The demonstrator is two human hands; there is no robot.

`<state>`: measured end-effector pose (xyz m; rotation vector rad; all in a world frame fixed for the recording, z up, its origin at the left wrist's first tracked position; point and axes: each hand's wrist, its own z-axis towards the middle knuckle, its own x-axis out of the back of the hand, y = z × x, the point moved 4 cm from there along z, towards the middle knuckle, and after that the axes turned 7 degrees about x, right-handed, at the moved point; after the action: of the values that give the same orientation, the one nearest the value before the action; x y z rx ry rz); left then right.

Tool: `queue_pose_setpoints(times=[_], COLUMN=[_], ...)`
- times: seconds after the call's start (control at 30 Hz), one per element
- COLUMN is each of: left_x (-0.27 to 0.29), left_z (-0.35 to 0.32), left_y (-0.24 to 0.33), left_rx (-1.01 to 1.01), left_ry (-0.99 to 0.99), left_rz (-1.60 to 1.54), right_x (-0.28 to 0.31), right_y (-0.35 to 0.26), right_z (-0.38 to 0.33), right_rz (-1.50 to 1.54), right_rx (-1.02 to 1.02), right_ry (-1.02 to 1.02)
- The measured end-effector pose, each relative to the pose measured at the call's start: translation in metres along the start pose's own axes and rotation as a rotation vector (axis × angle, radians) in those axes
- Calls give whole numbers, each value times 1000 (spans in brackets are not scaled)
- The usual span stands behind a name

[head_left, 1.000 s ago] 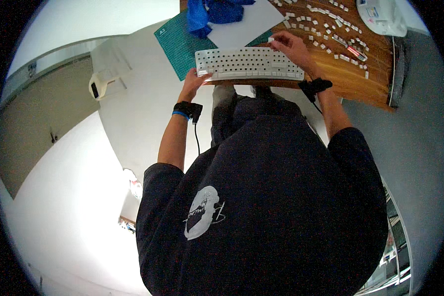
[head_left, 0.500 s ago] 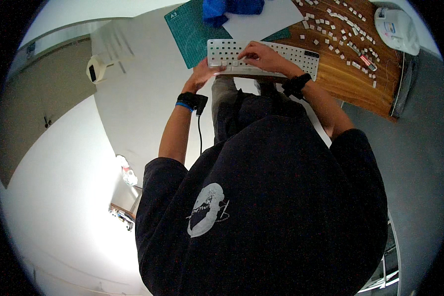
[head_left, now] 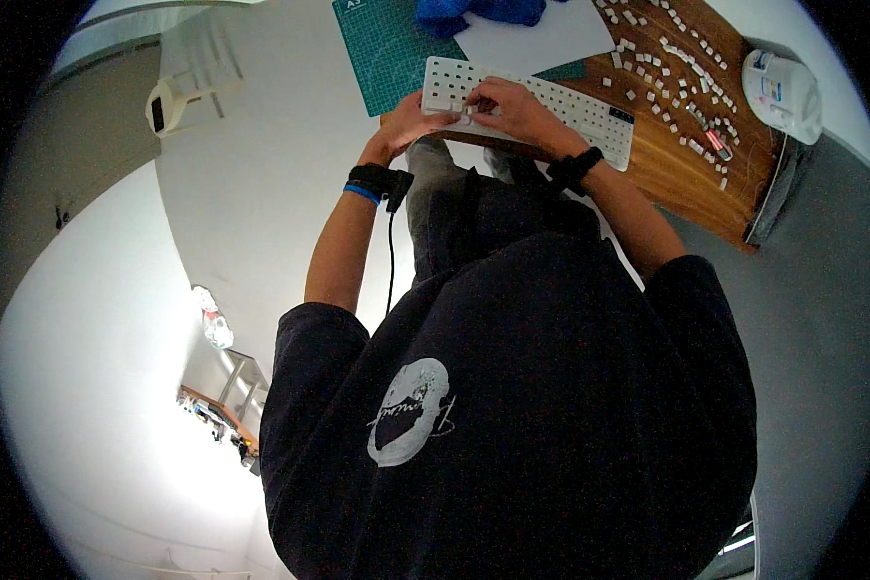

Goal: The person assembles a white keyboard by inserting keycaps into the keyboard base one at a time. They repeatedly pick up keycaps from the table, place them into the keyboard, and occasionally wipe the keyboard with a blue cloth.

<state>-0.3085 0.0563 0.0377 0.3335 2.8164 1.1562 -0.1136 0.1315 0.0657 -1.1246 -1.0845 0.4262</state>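
Note:
A white keyboard (head_left: 589, 121), with most of its keycaps off and rows of dark switches showing, lies at the front edge of the wooden table. My left hand (head_left: 403, 126) grips its left end, the thumb reaching over the front row. Over the keyboard's left part is my right hand (head_left: 520, 111), its fingers bent down and drawn together close to the left thumb. Whatever is between those fingertips is too small to make out. A few white keycaps sit in the front row beneath the hands.
Many loose white keycaps (head_left: 681, 56) lie scattered on the wooden table (head_left: 681, 184), beside a red-and-white tube (head_left: 717, 145). Behind the keyboard are a green cutting mat (head_left: 382, 58), a white sheet (head_left: 541, 39) and blue cloth (head_left: 483, 12). A white jug (head_left: 781, 95) stands far right.
My view has turned a little, so the table appears tilted. Along the keyboard, my right fingers have shifted left toward the front row and my left thumb. The left hand keeps its grip.

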Motion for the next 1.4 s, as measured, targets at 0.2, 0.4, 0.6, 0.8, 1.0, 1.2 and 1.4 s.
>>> queue_pose_setpoints(times=[0.2, 0.4, 0.6, 0.8, 1.0, 1.2, 1.4], left_x=[3, 1, -3, -2, -4, -4, -5], left_z=[2, -1, -9, -1, 2, 12, 8], left_y=[-5, 5, 19, 4, -1, -17, -16], left_rx=[-8, -40, -8, -15, 9, 28, 94], left_ry=[-21, -21, 50, 87, 48, 33, 34], left_rz=[32, 68, 130, 43, -77, -126, -146], right_x=[3, 0, -3, -5, 9, 5, 3], right_y=[-6, 2, 4, 13, 22, 37, 32], right_z=[3, 3, 3, -2, -18, -33, -27], right_rz=[-3, 42, -42, 63, 74, -70, -31], right_rx=[-39, -89, -53, -134, -149, -73, -127], right_ry=[29, 30, -2, 51, 162, 69, 10])
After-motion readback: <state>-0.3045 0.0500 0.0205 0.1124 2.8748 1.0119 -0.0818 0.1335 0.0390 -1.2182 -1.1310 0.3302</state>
